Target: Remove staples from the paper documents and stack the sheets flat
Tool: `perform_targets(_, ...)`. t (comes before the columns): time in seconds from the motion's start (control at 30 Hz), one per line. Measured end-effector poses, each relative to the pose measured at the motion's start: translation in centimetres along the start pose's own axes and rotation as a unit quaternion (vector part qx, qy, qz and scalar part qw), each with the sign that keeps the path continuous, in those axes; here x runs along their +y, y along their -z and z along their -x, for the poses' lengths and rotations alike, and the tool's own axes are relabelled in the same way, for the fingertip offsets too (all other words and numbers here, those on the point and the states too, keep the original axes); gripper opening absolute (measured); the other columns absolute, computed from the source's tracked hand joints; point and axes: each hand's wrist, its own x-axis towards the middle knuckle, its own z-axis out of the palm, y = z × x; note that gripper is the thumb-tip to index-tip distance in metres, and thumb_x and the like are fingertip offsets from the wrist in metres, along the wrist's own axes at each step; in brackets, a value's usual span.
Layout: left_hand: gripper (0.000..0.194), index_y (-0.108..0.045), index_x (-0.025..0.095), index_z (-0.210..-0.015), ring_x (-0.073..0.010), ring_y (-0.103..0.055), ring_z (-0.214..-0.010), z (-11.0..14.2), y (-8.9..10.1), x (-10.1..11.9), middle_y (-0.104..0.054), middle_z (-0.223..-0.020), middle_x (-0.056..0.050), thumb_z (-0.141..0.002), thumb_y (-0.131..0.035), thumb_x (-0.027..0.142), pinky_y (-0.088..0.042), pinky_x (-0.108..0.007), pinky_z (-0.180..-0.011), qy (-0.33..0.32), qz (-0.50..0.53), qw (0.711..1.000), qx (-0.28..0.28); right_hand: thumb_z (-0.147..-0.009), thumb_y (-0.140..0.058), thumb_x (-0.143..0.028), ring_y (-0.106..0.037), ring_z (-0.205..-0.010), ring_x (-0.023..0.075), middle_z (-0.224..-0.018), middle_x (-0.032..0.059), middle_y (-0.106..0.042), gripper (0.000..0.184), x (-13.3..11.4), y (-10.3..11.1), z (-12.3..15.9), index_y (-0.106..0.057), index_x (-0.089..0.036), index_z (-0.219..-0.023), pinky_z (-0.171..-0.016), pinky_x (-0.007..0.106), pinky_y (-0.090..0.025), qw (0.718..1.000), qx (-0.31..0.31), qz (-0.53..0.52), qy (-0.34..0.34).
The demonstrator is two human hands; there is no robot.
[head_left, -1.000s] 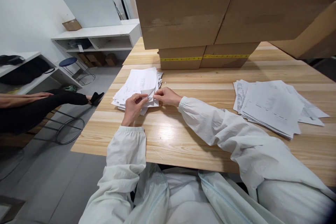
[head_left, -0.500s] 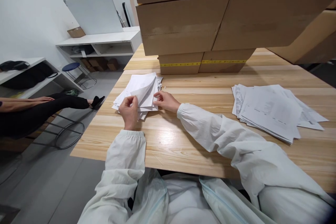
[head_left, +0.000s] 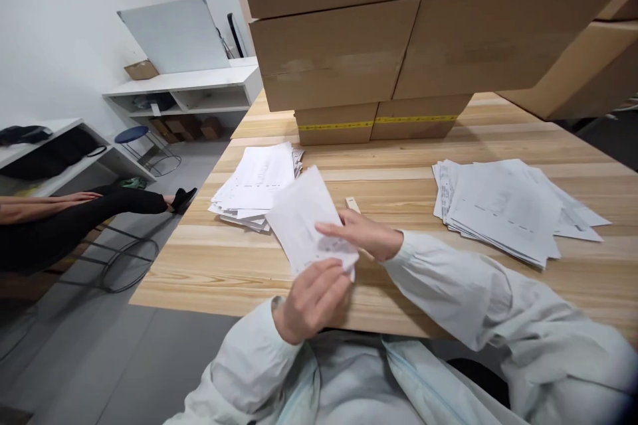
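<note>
A sheet of paper point(head_left: 304, 212), white with faint print, is held tilted above the table near its front edge. My left hand point(head_left: 316, 295) is closed on its lower corner. My right hand point(head_left: 361, 234) grips the right side, thumb on top and the other fingers behind the sheet. Just beyond them to the left lies a pile of printed papers point(head_left: 256, 176), partly covered by the held sheet. Behind my right hand a small pale strip point(head_left: 352, 204) rests on the wood; I cannot tell what it is.
Another fanned pile of papers point(head_left: 503, 209) lies on the right of the wooden table point(head_left: 209, 279). Stacked cardboard boxes point(head_left: 339, 60) rise at the back. To the left are a seated person's legs point(head_left: 129, 199), a blue stool point(head_left: 131, 134) and white shelves point(head_left: 184, 80).
Both hands have moved from the left pile toward me and to the right, lifting a sheet off it. The pale strip has come into view on the table.
</note>
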Motion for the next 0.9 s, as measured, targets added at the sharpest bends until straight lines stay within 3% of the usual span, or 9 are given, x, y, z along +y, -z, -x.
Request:
perform_targets(0.1, 0.017, -0.06, 0.013, -0.105, -0.0217, -0.069, -0.1, 0.3, -0.6, 2.2, -0.073, -0.095, -0.012, -0.09, -0.055, 0.009, -0.06, -0.035, -0.086, 0.021, 0.097, 0.994, -0.047, -0.07, -0.074, -0.066, -0.065, -0.069, 0.0181, -0.077, 0.0054, -0.072, 0.056, 3.4, 0.8, 3.3, -0.069, -0.011, -0.082, -0.062, 0.028, -0.053, 0.998, 0.041, 0.037, 0.005)
perform_targets(0.2, 0.038, -0.054, 0.019, -0.123, -0.0263, -0.058, -0.125, 0.2, 0.0, 2.2, -0.062, -0.129, -0.014, -0.086, -0.065, 0.018, -0.052, -0.045, -0.102, 0.148, 0.083, 0.984, 0.054, -0.084, -0.065, -0.059, -0.07, -0.081, 0.0216, -0.09, 0.0067, -0.076, 0.046, 5.3, 2.0, 6.6, -0.074, -0.015, -0.093, -0.072, 0.032, -0.057, 0.988, 0.119, 0.039, 0.091)
perform_targets(0.27, 0.059, -0.045, 0.024, -0.137, -0.0295, -0.047, -0.136, -0.3, 0.5, 1.6, -0.05, -0.144, -0.015, -0.084, -0.071, 0.025, -0.044, -0.05, -0.109, 0.266, 0.077, 0.949, 0.152, -0.089, -0.064, -0.049, -0.071, -0.096, 0.023, -0.103, 0.0052, -0.077, 0.034, 5.7, 2.8, 8.6, -0.075, -0.021, -0.105, -0.083, 0.034, -0.058, 0.966, 0.196, 0.038, 0.166)
perform_targets(0.3, 0.064, -0.041, 0.026, -0.142, -0.03, -0.044, -0.139, -0.7, 0.6, 1.3, -0.047, -0.147, -0.015, -0.085, -0.07, 0.028, -0.041, -0.051, -0.111, 0.316, 0.101, 0.928, 0.171, -0.089, -0.065, -0.045, -0.071, -0.102, 0.023, -0.108, 0.0039, -0.077, 0.03, 5.8, 3.2, 9.5, -0.075, -0.024, -0.108, -0.089, 0.034, -0.058, 0.951, 0.231, 0.042, 0.202)
perform_targets(0.37, 0.059, -0.039, 0.027, -0.146, -0.0291, -0.044, -0.14, -1.7, 0.6, 1.0, -0.046, -0.149, -0.015, -0.092, -0.062, 0.031, -0.039, -0.049, -0.113, 0.385, 0.183, 0.894, 0.137, -0.09, -0.066, -0.039, -0.07, -0.107, 0.0222, -0.111, 0.0019, -0.076, 0.025, 6.0, 3.8, 11.0, -0.075, -0.029, -0.111, -0.094, 0.035, -0.056, 0.922, 0.279, 0.065, 0.26)
perform_targets(0.43, 0.049, -0.042, 0.026, -0.145, -0.0278, -0.045, -0.139, -2.7, 0.1, 1.3, -0.048, -0.148, -0.014, -0.097, -0.053, 0.031, -0.038, -0.048, -0.114, 0.395, 0.243, 0.883, 0.076, -0.09, -0.067, -0.033, -0.071, -0.105, 0.0209, -0.11, 0.0005, -0.077, 0.022, 6.3, 4.3, 12.1, -0.075, -0.031, -0.11, -0.095, 0.034, -0.056, 0.905, 0.293, 0.106, 0.29)
perform_targets(0.5, 0.043, -0.047, 0.026, -0.142, -0.0273, -0.046, -0.138, -3.5, -0.7, 2.0, -0.051, -0.146, -0.014, -0.1, -0.047, 0.028, -0.036, -0.048, -0.115, 0.366, 0.256, 0.893, 0.048, -0.089, -0.068, -0.029, -0.072, -0.101, 0.0197, -0.108, -0.0008, -0.077, 0.022, 6.7, 4.7, 12.7, -0.075, -0.033, -0.109, -0.095, 0.033, -0.056, 0.895, 0.292, 0.15, 0.301)
perform_targets(0.63, 0.039, -0.05, 0.025, -0.14, -0.0257, -0.046, -0.137, -4.5, -2.1, 3.3, -0.052, -0.144, -0.012, -0.102, -0.041, 0.025, -0.035, -0.046, -0.115, 0.325, 0.256, 0.909, 0.041, -0.089, -0.068, -0.026, -0.073, -0.092, 0.0195, -0.103, -0.0002, -0.078, 0.022, 7.2, 5.6, 13.3, -0.075, -0.032, -0.109, -0.085, 0.031, -0.06, 0.9, 0.264, 0.178, 0.299)
perform_targets(0.9, 0.022, -0.054, 0.023, -0.12, -0.0239, -0.049, -0.132, -5.3, -3.3, 3.9, -0.056, -0.137, -0.012, -0.103, -0.039, 0.026, -0.038, -0.044, -0.109, 0.341, 0.324, 0.882, 0.044, -0.09, -0.065, -0.023, -0.07, -0.078, 0.0157, -0.093, 0.0006, -0.077, 0.018, 6.3, 6.2, 14.2, -0.076, -0.029, -0.103, -0.069, 0.026, -0.056, 0.912, 0.196, 0.221, 0.286)
